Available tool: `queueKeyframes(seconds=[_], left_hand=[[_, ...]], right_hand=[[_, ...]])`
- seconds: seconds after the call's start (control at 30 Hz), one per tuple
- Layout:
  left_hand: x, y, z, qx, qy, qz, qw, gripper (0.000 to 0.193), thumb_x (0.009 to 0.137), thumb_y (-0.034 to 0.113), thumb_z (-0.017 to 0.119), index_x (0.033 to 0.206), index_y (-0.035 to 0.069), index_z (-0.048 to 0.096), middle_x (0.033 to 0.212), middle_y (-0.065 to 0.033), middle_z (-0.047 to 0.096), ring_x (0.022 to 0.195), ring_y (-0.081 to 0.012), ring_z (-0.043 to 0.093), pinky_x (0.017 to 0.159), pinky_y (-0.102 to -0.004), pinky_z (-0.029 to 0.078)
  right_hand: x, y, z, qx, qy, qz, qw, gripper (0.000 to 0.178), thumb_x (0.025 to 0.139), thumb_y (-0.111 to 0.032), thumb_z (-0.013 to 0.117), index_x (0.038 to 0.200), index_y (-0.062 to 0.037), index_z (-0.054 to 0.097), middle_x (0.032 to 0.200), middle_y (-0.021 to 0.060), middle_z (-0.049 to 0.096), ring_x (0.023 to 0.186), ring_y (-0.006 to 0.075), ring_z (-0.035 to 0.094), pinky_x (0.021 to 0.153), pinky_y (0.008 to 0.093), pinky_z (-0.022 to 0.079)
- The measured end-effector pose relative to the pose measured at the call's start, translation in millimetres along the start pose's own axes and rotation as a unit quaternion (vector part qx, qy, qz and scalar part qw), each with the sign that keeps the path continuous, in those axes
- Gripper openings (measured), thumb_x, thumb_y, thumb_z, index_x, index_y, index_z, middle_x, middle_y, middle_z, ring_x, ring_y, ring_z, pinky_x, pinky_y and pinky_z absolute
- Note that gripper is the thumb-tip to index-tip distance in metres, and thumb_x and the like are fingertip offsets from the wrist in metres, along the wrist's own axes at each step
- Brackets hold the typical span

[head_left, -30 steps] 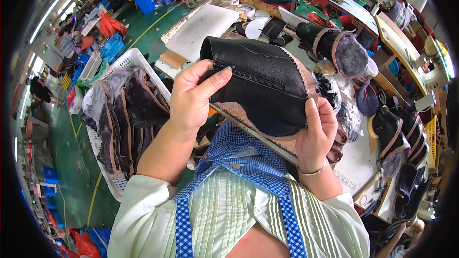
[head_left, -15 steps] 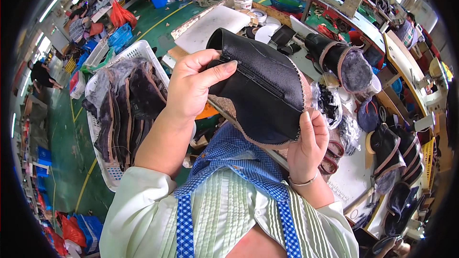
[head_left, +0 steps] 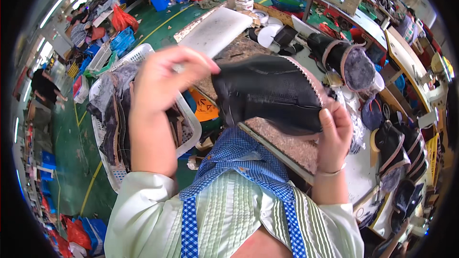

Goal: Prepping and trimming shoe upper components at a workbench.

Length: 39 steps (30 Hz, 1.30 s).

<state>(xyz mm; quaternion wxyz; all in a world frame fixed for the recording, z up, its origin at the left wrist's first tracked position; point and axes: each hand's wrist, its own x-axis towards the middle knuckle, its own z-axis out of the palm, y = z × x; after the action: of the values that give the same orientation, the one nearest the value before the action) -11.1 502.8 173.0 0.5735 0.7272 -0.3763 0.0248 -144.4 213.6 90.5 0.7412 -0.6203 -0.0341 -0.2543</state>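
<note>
A black leather boot upper (head_left: 270,91) lies stretched between my hands above the table, its zipper running lengthwise and pale stitching along its curved right edge. My right hand (head_left: 336,126) pinches the stitched edge between thumb and fingers. At the opposite end, my left hand (head_left: 165,79) is smeared by motion. Its thumb and forefinger come together at the upper's left end, and a small shiny spot shows between the fingers. The zipper's left end is blurred too.
A white basket (head_left: 193,134) of fleece-lined boot pieces stands at left. Below the upper is a worn brown board (head_left: 282,136). Behind it lies a white slab (head_left: 217,28). More boot uppers (head_left: 358,67) sit on the right, with a transparent plastic bag (head_left: 356,138) nearby.
The boot upper has swung rightward and lies flatter, its zipper nearer level. My left hand has moved left, off the zipper side to the end. My right hand has shifted right, still gripping.
</note>
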Motion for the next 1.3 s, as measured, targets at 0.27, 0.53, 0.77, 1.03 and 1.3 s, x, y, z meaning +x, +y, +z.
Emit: queueKeyframes(seconds=[0.27, 0.53, 0.77, 1.03, 1.3], left_hand=[[23.8, -54.2, 83.7, -0.226, -0.345, -0.159, 0.897, 0.041, 0.087, 0.012, 0.068, 0.123, 0.003, 0.050, 0.117, -0.0058, 0.058, 0.109, -0.0121, 0.054, 0.093, -0.0297, 0.043], [-37.8, -97.1, 97.4, -0.213, -0.135, -0.122, 0.960, 0.034, 0.083, -0.003, 0.070, 0.111, 0.006, 0.053, 0.089, 0.0016, 0.061, 0.081, -0.0047, 0.054, 0.073, -0.0210, 0.042], [-21.6, -79.1, 87.9, -0.376, -0.136, -0.323, 0.858, 0.035, 0.096, 0.033, 0.057, 0.076, 0.004, 0.061, 0.091, -0.0060, 0.061, 0.086, -0.0084, 0.057, 0.078, -0.0242, 0.045], [1.4, -46.1, 76.8, -0.262, -0.321, -0.298, 0.860, 0.031, 0.076, 0.001, 0.070, 0.100, 0.006, 0.051, 0.095, 0.0008, 0.055, 0.080, -0.0012, 0.050, 0.068, -0.0160, 0.043], [7.9, -27.8, 71.1, -0.258, -0.387, -0.371, 0.803, 0.048, 0.084, -0.003, 0.058, 0.130, -0.005, 0.043, 0.125, -0.0159, 0.056, 0.043, -0.0246, 0.064, 0.051, -0.0230, 0.053]], right_hand=[[38.6, 12.0, 7.9, -0.138, -0.244, 0.109, 0.954, 0.021, 0.090, -0.017, 0.065, 0.085, 0.0031, 0.062, 0.072, 0.0009, 0.060, 0.071, 0.0052, 0.052, 0.060, 0.0231, 0.044], [-44.9, 34.7, -78.2, -0.523, 0.014, -0.070, 0.850, 0.030, 0.076, -0.011, 0.075, 0.101, -0.0029, 0.061, 0.110, 0.0126, 0.062, 0.099, 0.0319, 0.061, 0.084, 0.0385, 0.049], [-92.8, 49.8, -138.1, -0.757, -0.075, 0.034, 0.648, 0.051, 0.066, 0.008, 0.060, 0.116, -0.0007, 0.055, 0.118, 0.0181, 0.057, 0.111, 0.0366, 0.052, 0.094, 0.0411, 0.043], [-68.6, 0.1, -110.4, -0.585, 0.034, 0.006, 0.811, 0.042, 0.058, -0.004, 0.082, 0.090, 0.0013, 0.056, 0.082, 0.0120, 0.055, 0.066, 0.0308, 0.054, 0.061, 0.0349, 0.046], [-33.5, -41.6, -40.1, -0.596, -0.175, -0.161, 0.767, 0.057, 0.051, -0.028, 0.085, 0.090, -0.0001, 0.054, 0.087, 0.0146, 0.051, 0.076, 0.0353, 0.053, 0.065, 0.0392, 0.044]])
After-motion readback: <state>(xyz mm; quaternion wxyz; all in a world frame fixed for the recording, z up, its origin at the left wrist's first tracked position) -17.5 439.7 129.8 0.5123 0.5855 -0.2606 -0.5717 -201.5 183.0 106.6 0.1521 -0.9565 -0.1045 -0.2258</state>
